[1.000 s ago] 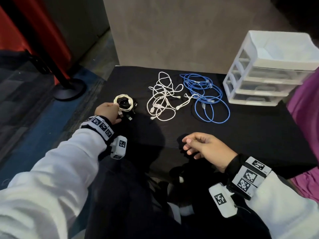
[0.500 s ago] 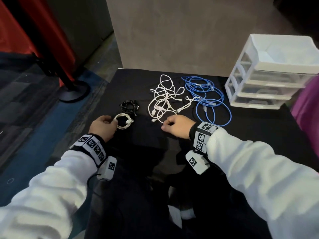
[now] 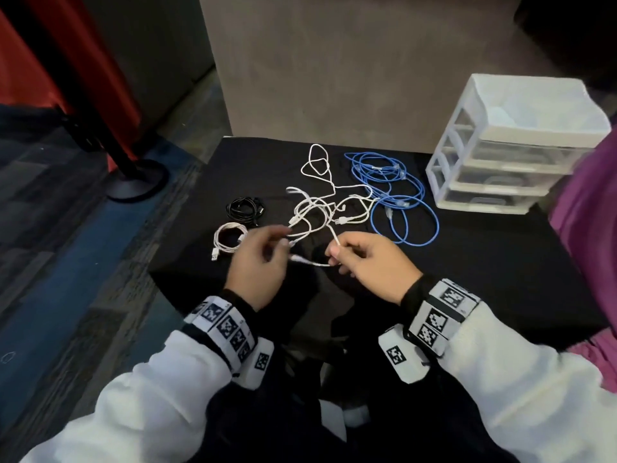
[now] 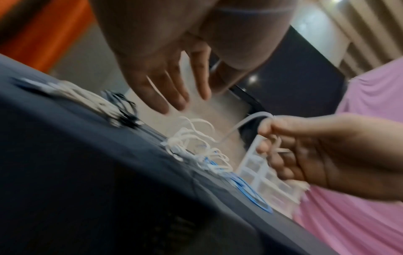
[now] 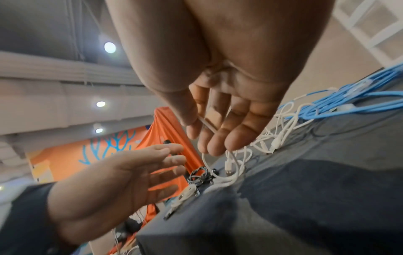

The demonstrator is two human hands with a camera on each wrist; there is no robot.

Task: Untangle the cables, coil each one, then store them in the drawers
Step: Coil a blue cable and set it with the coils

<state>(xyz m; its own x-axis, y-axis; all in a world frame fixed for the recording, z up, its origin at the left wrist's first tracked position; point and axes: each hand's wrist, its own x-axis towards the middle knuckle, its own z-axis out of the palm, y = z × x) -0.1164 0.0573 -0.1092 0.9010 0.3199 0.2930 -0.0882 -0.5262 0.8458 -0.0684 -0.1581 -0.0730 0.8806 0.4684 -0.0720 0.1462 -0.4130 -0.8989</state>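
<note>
A black cloth covers the table [image 3: 467,262], with a tan wall behind it and blue carpet on the floor to one side. In the middle of the cloth lies the white cable tangle [image 3: 320,208], a loose mess of thin loops and small plugs. The right hand [image 3: 370,262] pinches one strand of it between thumb and fingers and lifts it a little off the cloth. The left hand [image 3: 260,262] is just beside it with fingers spread and loose; it holds nothing that I can see. The blue cables [image 3: 394,192] lie in big rings to the right, touching the white mess at its edge. A small white coil [image 3: 228,237] and a black coil [image 3: 245,208] sit to the left, already wound up. The clear drawers [image 3: 500,162] stand at the far right corner, all pushed in. The white cable looks very light, soft and floppy, so it should bend any way you pull it. It may be a bit slippery too. I think the best place to hold is near a plug end, then follow the strand through the loops. Pulling hard in the middle could make the knots tighter or drag the blue rings along.
</note>
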